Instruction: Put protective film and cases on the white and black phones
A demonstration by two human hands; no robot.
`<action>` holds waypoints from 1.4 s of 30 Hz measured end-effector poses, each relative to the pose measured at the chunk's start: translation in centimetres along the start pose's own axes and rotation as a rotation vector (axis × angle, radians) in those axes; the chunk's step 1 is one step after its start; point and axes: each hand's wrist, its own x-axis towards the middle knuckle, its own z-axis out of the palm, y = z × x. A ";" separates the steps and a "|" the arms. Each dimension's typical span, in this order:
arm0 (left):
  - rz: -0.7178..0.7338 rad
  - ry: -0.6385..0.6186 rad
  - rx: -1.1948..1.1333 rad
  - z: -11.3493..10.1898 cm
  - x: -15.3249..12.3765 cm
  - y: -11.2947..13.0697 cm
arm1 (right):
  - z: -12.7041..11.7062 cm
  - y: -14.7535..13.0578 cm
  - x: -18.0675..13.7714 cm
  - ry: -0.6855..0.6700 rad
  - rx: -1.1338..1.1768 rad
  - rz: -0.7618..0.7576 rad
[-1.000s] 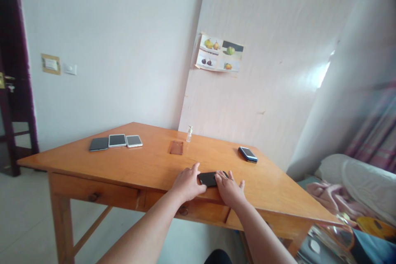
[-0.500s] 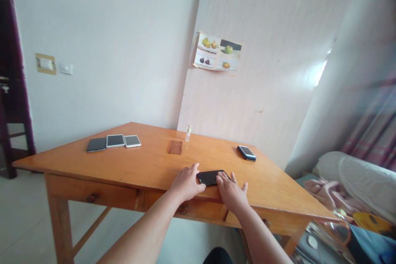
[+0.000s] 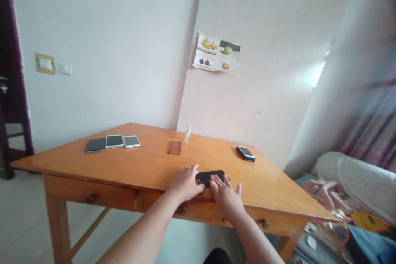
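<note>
A black phone lies flat near the front edge of the wooden table. My left hand rests on the table at the phone's left end, fingers curled, thumb touching it. My right hand lies with fingers stretched out flat, their tips on the phone's near right part. Neither hand lifts the phone.
Three phones lie in a row at the table's far left. A clear brownish phone case and a small spray bottle stand mid-back. A dark phone lies at the back right. A bed with bedding is on the right.
My right hand has slid a little left and nearer along the phone. The view has shifted slightly. The left hand stays put.
</note>
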 end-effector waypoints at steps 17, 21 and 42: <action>0.011 -0.019 -0.009 0.0 0.1 -0.3 | -0.1 -0.5 0.3 -0.046 0.047 -0.064; 0.022 -0.019 -0.001 -0.1 0.2 -0.2 | -0.9 1.8 1.9 -0.018 -0.012 0.200; 0.009 -0.019 0.014 -0.2 0.1 0.2 | -0.5 -0.6 1.8 -0.066 -0.053 0.031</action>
